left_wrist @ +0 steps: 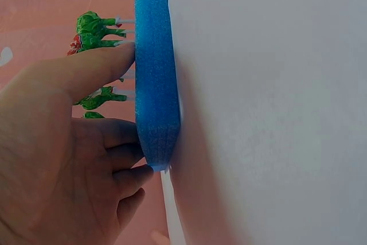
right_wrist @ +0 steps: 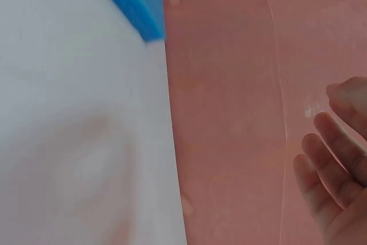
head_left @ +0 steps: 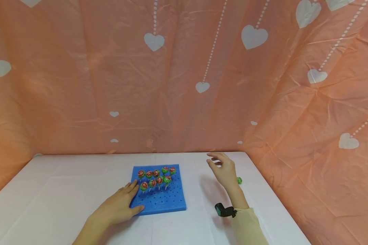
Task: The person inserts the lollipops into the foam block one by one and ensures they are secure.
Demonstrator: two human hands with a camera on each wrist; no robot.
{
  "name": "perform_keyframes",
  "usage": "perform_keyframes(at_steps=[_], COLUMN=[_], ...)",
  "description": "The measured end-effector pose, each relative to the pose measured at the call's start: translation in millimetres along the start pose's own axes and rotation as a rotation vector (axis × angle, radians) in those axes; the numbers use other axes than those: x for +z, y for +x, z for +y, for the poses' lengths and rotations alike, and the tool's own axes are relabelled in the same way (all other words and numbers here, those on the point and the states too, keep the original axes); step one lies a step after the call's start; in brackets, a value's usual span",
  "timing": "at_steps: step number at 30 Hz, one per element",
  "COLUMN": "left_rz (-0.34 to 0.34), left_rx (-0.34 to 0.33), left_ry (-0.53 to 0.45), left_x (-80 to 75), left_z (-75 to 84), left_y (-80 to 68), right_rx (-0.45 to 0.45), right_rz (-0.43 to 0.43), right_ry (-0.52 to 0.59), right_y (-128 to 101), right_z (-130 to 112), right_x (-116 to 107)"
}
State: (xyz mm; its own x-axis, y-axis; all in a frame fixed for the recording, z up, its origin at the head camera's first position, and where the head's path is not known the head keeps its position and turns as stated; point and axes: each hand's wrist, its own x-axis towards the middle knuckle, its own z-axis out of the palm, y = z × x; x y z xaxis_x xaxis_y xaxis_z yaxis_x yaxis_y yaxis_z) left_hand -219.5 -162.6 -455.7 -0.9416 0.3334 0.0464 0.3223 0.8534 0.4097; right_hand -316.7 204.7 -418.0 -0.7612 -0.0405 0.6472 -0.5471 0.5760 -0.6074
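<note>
Low in the frame's centre, the left hand [head_left: 119, 206] presses flat on the blue foam board's [head_left: 168, 200] near-left edge, while the right hand [head_left: 224, 169], grip apart, hovers over bare table [head_left: 64, 190] right of it.

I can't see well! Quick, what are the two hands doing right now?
Left hand: open, fingers flat on the blue foam board, holding it steady.
Right hand: open and empty, raised above the table.
</note>
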Motion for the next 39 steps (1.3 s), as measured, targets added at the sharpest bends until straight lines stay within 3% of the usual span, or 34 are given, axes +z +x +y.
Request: perform_keyframes(at_steps=[9,14,22,29,34,39], left_rz=[0.002,-0.004,-0.008,-0.006,-0.009,-0.012], left_rx=[0.007,0.000,-0.010,-0.002,-0.003,-0.008], left_ry=[0.002,-0.003,-0.001,0.004,0.003,0.000], left_x=[-1.3,-1.9,-2.0,-2.3,-2.5,-2.8], left_z=[0.8,0.9,0.7,1.3,2.0,2.7], left_y=[-0.3,-0.7,-0.9,0.0,-0.4,-0.5], right_rx=[0.168,0.254,0.369,0.448,0.560,0.633], right_rz=[0.054,0.031,-0.070,-0.227,-0.319,-0.356], right_ry=[-0.115,-0.150,-0.256,-0.354,-0.374,-0.386], right_y=[3,3,-2,-10,-14,-18], right_z=[25,36,54,58,58,62], right_x=[-38,-56,-78,-87,-91,-91])
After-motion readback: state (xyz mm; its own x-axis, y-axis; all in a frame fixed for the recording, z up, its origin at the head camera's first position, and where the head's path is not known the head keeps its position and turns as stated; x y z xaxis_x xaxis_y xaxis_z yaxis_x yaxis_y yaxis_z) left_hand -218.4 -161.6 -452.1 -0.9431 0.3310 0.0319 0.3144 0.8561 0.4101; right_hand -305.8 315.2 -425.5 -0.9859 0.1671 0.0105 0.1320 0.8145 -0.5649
